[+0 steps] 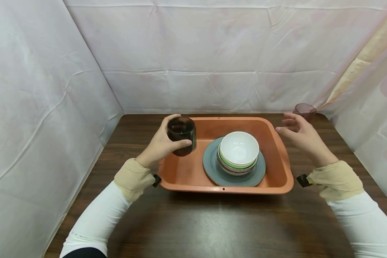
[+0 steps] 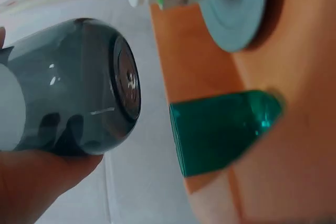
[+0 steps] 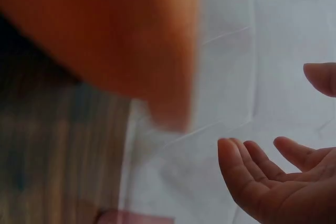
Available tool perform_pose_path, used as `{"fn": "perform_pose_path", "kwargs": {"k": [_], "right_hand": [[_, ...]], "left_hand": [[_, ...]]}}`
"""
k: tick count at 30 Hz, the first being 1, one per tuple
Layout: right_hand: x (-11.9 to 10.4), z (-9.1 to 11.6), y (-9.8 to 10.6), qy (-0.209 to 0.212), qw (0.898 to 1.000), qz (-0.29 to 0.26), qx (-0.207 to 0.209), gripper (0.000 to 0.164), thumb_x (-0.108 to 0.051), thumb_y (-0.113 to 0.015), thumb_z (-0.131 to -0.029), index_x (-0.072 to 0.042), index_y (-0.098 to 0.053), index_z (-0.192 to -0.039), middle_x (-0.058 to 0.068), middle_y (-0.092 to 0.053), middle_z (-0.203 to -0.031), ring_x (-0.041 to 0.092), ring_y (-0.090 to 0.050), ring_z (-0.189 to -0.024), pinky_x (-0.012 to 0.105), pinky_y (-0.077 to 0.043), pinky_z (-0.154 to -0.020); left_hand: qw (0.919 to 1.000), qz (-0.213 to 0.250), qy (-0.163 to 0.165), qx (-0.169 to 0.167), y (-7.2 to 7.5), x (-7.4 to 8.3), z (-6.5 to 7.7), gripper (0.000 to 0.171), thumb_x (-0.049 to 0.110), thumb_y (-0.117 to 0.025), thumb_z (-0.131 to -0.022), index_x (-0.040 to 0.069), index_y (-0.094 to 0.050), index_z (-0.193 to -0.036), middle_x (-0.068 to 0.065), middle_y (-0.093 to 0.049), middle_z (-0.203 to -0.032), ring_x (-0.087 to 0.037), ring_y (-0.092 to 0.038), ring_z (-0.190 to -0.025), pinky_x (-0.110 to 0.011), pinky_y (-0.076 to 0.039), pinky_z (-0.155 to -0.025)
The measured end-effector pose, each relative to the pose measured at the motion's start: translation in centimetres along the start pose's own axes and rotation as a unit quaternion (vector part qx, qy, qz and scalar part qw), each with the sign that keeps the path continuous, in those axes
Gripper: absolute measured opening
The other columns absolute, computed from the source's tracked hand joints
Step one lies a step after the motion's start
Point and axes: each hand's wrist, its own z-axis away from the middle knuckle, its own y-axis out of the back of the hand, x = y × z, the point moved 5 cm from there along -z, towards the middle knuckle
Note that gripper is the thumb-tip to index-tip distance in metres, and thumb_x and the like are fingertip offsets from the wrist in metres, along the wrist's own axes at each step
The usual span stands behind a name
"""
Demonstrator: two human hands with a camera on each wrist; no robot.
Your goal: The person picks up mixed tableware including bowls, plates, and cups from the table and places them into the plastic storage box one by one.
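My left hand (image 1: 159,147) grips a dark grey glass (image 1: 181,134) above the left side of an orange basin (image 1: 193,187). The left wrist view shows this glass tilted, its base toward the basin, and a green glass (image 2: 218,132) standing inside the basin. To the right in the basin lies a grey-blue plate (image 1: 260,173) with a stack of bowls on it, a white bowl (image 1: 239,147) on top. Past the basin's right rim hovers my right hand (image 1: 304,139), fingers loosely bent, holding nothing. A purple see-through glass (image 1: 305,110) stands just behind it, partly hidden.
The basin sits on a dark wooden table (image 1: 222,225). White sheeting (image 1: 213,53) hangs behind and on both sides, close to the table's back edge. The basin's raised rim lies between the two hands.
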Motion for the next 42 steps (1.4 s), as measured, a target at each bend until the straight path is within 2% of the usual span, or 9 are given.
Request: {"fn": "perform_pose_path", "kwargs": {"k": [2, 3, 9, 16, 20, 26, 32, 36, 42], "right_hand": [[1.0, -0.3, -0.2, -0.007, 1.000, 0.000, -0.001, 0.083, -0.040, -0.059, -0.107, -0.004, -0.016, -0.169, 0.035, -0.034, -0.162, 0.051, -0.042, -0.144, 0.062, -0.043, -0.106], [1.4, -0.4, -0.3, -0.009, 1.000, 0.001, -0.002, 0.083, -0.039, -0.059, -0.107, -0.002, -0.016, -0.168, 0.036, -0.033, -0.162, 0.053, -0.041, -0.144, 0.065, -0.042, -0.108], [3.6, -1.3, -1.4, -0.020, 0.999, 0.026, -0.010, 0.081, -0.035, -0.059, -0.107, 0.002, -0.018, -0.166, 0.039, -0.037, -0.158, 0.053, -0.044, -0.143, 0.050, -0.049, -0.102], [4.6, -1.4, -2.5, -0.028, 0.998, 0.034, -0.040, 0.084, -0.036, -0.056, -0.108, 0.009, -0.013, -0.164, 0.042, -0.034, -0.157, 0.058, -0.040, -0.144, 0.067, -0.044, -0.110], [4.9, -1.6, -3.2, -0.031, 0.998, 0.040, -0.048, 0.084, -0.036, -0.056, -0.108, 0.011, -0.014, -0.163, 0.040, -0.034, -0.159, 0.056, -0.043, -0.141, 0.065, -0.048, -0.106], [5.4, -1.8, -3.8, -0.034, 0.996, 0.069, -0.045, 0.078, -0.036, -0.054, -0.109, 0.013, -0.022, -0.161, 0.041, -0.048, -0.148, 0.051, -0.060, -0.124, 0.054, -0.057, -0.095], [5.2, -1.8, -3.9, -0.024, 0.996, 0.069, -0.040, 0.071, -0.032, -0.053, -0.109, 0.014, -0.031, -0.158, 0.040, -0.058, -0.136, 0.039, -0.071, -0.104, 0.039, -0.061, -0.078], [5.2, -1.8, -3.9, -0.025, 0.996, 0.070, -0.039, 0.070, -0.032, -0.052, -0.110, 0.014, -0.031, -0.158, 0.039, -0.057, -0.137, 0.040, -0.071, -0.106, 0.041, -0.061, -0.081], [5.4, -1.6, -3.9, -0.025, 0.996, 0.073, -0.038, 0.070, -0.033, -0.050, -0.110, 0.014, -0.030, -0.158, 0.039, -0.055, -0.141, 0.044, -0.068, -0.113, 0.044, -0.059, -0.086]], "left_hand": [[0.9997, -0.019, -0.001, -0.012, 0.1, 0.0, 0.0, 0.091, 0.013, -0.085, -0.088, 0.021, -0.029, -0.160, -0.013, -0.049, -0.152, -0.035, -0.054, -0.137, -0.059, -0.046, -0.113], [0.9995, -0.025, -0.001, -0.017, 0.1, -0.1, 0.0, 0.091, 0.013, -0.086, -0.088, 0.021, -0.031, -0.160, -0.012, -0.050, -0.151, -0.034, -0.055, -0.136, -0.058, -0.047, -0.112], [0.9958, -0.079, 0.031, -0.035, 0.4, -1.0, -0.2, 0.090, 0.021, -0.089, -0.085, 0.020, -0.037, -0.159, -0.015, -0.053, -0.147, -0.036, -0.057, -0.130, -0.057, -0.051, -0.106], [0.9843, -0.160, 0.049, -0.056, 0.5, -2.2, -0.6, 0.095, 0.028, -0.092, -0.082, 0.015, -0.036, -0.159, -0.016, -0.051, -0.149, -0.037, -0.053, -0.134, -0.058, -0.046, -0.111], [0.9799, -0.182, 0.048, -0.066, 0.6, -2.5, -0.9, 0.094, 0.028, -0.091, -0.082, 0.014, -0.036, -0.157, -0.017, -0.048, -0.149, -0.036, -0.054, -0.132, -0.057, -0.047, -0.110], [0.9750, -0.203, 0.053, -0.074, 1.1, -3.2, -1.0, 0.092, 0.031, -0.088, -0.086, 0.012, -0.034, -0.158, -0.019, -0.048, -0.151, -0.037, -0.055, -0.133, -0.058, -0.046, -0.111], [0.9623, -0.255, 0.048, -0.082, 1.2, -3.3, -0.9, 0.095, 0.030, -0.087, -0.088, 0.004, -0.030, -0.160, -0.023, -0.045, -0.152, -0.040, -0.053, -0.135, -0.059, -0.046, -0.111], [0.9528, -0.288, 0.041, -0.086, 0.9, -3.2, -0.8, 0.094, 0.028, -0.087, -0.088, -0.002, -0.031, -0.158, -0.025, -0.043, -0.148, -0.038, -0.056, -0.128, -0.055, -0.050, -0.107], [0.9367, -0.333, 0.040, -0.100, 0.3, -3.2, -0.9, 0.094, 0.024, -0.087, -0.087, -0.003, -0.033, -0.158, -0.024, -0.042, -0.147, -0.037, -0.057, -0.126, -0.052, -0.053, -0.104]]}}
